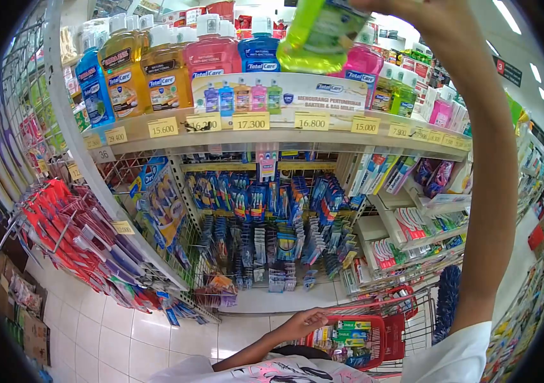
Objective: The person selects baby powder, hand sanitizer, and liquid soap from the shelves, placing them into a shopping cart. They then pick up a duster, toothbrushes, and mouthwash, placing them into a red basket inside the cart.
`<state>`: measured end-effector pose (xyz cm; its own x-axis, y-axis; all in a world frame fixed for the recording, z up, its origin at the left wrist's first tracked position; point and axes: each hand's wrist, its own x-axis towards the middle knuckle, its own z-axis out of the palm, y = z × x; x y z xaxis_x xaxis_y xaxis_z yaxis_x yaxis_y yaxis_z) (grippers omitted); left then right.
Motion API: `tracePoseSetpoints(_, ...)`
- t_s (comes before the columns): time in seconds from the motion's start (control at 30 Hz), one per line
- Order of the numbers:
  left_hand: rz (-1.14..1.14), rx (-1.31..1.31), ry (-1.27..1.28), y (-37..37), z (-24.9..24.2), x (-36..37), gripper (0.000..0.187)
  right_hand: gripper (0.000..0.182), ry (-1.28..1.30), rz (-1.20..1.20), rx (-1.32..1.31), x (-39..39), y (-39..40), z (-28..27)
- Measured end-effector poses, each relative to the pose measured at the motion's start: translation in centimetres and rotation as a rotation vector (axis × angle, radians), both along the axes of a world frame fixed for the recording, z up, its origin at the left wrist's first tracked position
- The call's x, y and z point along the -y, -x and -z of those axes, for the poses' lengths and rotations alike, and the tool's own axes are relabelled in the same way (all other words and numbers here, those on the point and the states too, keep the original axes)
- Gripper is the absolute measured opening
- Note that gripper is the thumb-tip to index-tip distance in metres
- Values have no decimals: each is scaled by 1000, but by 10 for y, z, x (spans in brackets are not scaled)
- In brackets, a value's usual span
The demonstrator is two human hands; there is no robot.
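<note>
At the top of the view my right hand (406, 11) is closed on a bottle of green mouthwash (320, 39), raised tilted in front of the top shelf. Only part of the hand shows; the bottle's upper end is cut off by the frame edge. Behind it stand mouthwash bottles in blue (260, 52), orange (121, 73) and pink (212, 56). Low in front of my body, my left hand (307, 323) has its fingers loosely apart, with the fingertips right by the end of a red handle (374, 302). Beside that hand is a red basket (383, 338) holding green-and-white toothpaste boxes (352, 334).
Yellow price tags line the shelf edge (272, 138). Below hang packs of toothbrushes (259, 198), with toothpaste boxes (412, 223) on the right-hand shelves. Red packs (61, 223) stick out on hooks at the left. A metal wire cart (422, 319) is at lower right, above the tiled floor (112, 332).
</note>
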<state>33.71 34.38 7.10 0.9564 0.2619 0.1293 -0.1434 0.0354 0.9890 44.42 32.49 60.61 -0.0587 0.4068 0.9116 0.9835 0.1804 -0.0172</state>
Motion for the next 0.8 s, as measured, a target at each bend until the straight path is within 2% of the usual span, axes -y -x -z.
tracePoseSetpoints(0.13, -48, -14, -50, 22, 21, -9, 37, 65, -2, -140, 4, -55, -48, -28)
tracePoseSetpoints(0.2, -87, -84, -9, 32, 25, -12, 36, 66, -31, 85, 113, -66, -53, -24)
tracePoseSetpoints(0.23, -101, -113, 30, 36, 26, -13, 35, 65, 4, 20, 76, -69, -56, -21)
tracePoseSetpoints(0.37, -141, -92, 5, 47, 23, -18, 35, 61, 189, 22, 31, -73, -63, -10)
tracePoseSetpoints(0.47, -157, -128, -19, 51, 16, -22, 35, 56, 165, 260, -18, -85, -71, 5)
tracePoseSetpoints(0.5, -159, -150, -35, 53, 15, -24, 35, 57, 142, 94, 113, -90, -80, 5)
tracePoseSetpoints(0.53, -161, -170, -53, 53, 15, -25, 35, 57, 139, 96, 111, -91, -80, 9)
tracePoseSetpoints(0.6, -171, -165, -75, 53, 21, -28, 34, 57, 95, 198, 126, -92, -77, 17)
tracePoseSetpoints(0.63, -183, -159, -93, 53, 22, -28, 34, 60, 155, 303, 107, -85, -66, 18)
tracePoseSetpoints(0.77, -181, -169, -85, 52, 24, -31, 34, 67, 212, 161, 67, -110, -93, 28)
tracePoseSetpoints(0.8, -182, -174, -87, 51, 25, -30, 34, 68, -13, 271, 291, -112, -96, 36)
